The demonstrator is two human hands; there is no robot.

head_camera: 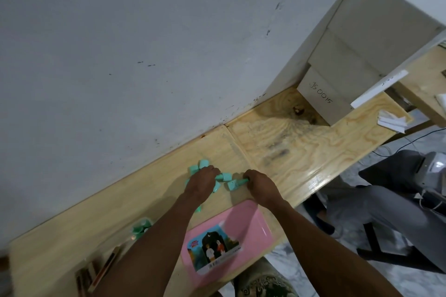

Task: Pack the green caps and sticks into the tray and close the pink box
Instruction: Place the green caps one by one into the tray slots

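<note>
Green caps (204, 164): lay scattered on the wooden bench (289, 152), around your hands.
Left hand (201, 182): palm down, fingers curled into the pile; its grip could not be told.
Right hand (261, 185): palm down, your fingertips pinched a green piece (242, 180).
Pink box (241, 222): lay beside your right forearm.

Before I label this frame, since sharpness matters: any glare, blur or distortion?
Head view: glare streak on the varnished table edge; wide-angle tilt slants the wall line; soft shadows beneath the left hand and right hand; green caps slightly soft, the pink box label's print unreadable.
</note>
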